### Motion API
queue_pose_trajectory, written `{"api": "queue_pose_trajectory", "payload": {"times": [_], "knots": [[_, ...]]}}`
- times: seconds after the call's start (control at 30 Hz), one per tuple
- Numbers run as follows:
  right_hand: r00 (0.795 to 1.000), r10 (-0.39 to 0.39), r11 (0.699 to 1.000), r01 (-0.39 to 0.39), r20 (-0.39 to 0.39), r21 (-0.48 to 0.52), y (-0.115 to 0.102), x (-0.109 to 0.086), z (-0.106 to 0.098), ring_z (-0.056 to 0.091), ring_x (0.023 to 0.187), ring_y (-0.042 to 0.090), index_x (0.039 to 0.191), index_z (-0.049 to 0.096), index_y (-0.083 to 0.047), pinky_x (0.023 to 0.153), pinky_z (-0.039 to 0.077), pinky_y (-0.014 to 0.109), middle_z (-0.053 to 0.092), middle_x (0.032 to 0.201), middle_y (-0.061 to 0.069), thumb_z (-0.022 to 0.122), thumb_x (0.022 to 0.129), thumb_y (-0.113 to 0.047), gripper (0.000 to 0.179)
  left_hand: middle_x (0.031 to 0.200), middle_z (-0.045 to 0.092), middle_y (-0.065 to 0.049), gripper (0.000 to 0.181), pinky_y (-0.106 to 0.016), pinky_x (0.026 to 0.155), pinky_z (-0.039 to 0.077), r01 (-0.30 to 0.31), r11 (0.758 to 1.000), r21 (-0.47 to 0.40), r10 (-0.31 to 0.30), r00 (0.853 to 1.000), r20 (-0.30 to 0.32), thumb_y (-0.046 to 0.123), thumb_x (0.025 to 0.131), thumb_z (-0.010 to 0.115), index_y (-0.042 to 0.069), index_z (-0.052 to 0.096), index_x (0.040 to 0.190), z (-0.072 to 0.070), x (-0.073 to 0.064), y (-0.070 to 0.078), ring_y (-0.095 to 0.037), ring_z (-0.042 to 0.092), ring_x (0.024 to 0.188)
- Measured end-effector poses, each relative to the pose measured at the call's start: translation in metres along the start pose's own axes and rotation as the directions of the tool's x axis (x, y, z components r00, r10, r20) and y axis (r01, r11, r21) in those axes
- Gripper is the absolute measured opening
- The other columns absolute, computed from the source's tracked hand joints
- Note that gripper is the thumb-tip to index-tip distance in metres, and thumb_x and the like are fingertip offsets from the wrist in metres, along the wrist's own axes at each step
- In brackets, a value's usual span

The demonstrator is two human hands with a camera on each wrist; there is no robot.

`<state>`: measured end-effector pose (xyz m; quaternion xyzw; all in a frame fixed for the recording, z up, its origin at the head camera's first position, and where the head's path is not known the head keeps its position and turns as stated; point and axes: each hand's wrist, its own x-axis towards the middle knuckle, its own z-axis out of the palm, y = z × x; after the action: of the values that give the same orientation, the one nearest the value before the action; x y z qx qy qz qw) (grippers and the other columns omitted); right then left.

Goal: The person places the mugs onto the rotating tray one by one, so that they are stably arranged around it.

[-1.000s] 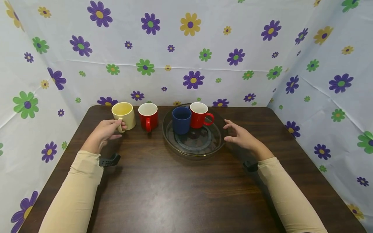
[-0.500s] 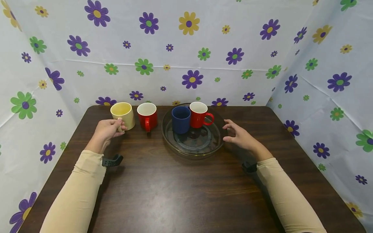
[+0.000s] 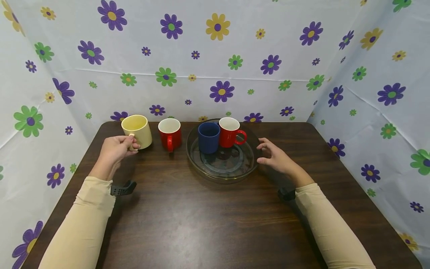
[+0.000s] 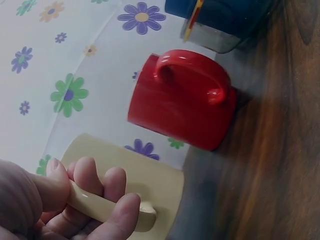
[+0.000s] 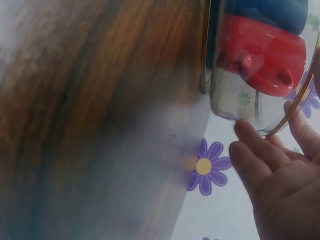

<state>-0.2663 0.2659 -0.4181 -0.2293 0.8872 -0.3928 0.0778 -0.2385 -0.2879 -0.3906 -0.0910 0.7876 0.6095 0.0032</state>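
Observation:
My left hand (image 3: 115,151) pinches the handle of a pale yellow mug (image 3: 142,135) at the table's far left. In the left wrist view, thumb and fingers close round that handle (image 4: 92,202). Just right of it stands a red mug (image 3: 170,134) with a white inside, its handle facing me. My right hand (image 3: 276,155) touches the right side of a round clear glass dish (image 3: 221,176), fingers relaxed and thumb apart. Inside the dish stand a blue mug (image 3: 209,139) and a second red mug (image 3: 228,133), whose handle points right.
All this is on a dark brown wooden table (image 3: 201,224), with the dish and mugs towards its back edge. A white sheet printed with flowers (image 3: 201,45) hangs behind the table and along both sides.
My left hand and the yellow mug have shifted left and slightly up in the head view, widening the gap to the red mug. The right hand and the dish stay put.

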Motion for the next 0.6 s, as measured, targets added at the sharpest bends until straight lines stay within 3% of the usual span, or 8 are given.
{"api": "queue_pose_trajectory", "payload": {"times": [0.37,0.47,0.6], "knots": [[0.999,-0.013,0.996,0.01,-0.03,-0.094,-0.005,0.008,-0.016,0.054,0.129,0.044,0.135,0.057,0.004,0.103,0.045,0.061,0.044,0.152,0.022,0.068,0.098,-0.014,0.042,0.08,0.068,0.007,0.04,-0.024,0.078,0.06,-0.034,0.994,0.101,0.034,0.999,-0.003,0.021,0.109,0.048,-0.016,0.058,0.121,-0.011,-0.026,0.017,0.0,0.068,0.075],[0.999,-0.011,0.998,0.008,-0.038,-0.068,-0.004,0.012,-0.021,0.052,0.131,0.044,0.141,0.051,0.005,0.103,0.045,0.06,0.043,0.153,0.023,0.069,0.097,-0.01,0.05,0.079,0.069,0.008,0.04,-0.023,0.076,0.06,-0.059,0.992,0.115,0.058,0.998,0.012,0.02,0.108,0.049,-0.016,0.058,0.119,-0.013,-0.031,0.021,0.0,0.068,0.074],[1.0,-0.008,1.0,0.008,0.002,0.002,-0.003,0.021,-0.028,0.042,0.141,0.042,0.152,0.037,0.003,0.106,0.042,0.059,0.029,0.163,0.02,0.068,0.096,-0.004,0.065,0.078,0.069,0.01,0.04,-0.021,0.074,0.059,-0.079,0.988,0.133,0.077,0.997,0.023,0.021,0.108,0.049,-0.016,0.059,0.117,-0.014,-0.036,0.027,-0.002,0.069,0.075]]}}
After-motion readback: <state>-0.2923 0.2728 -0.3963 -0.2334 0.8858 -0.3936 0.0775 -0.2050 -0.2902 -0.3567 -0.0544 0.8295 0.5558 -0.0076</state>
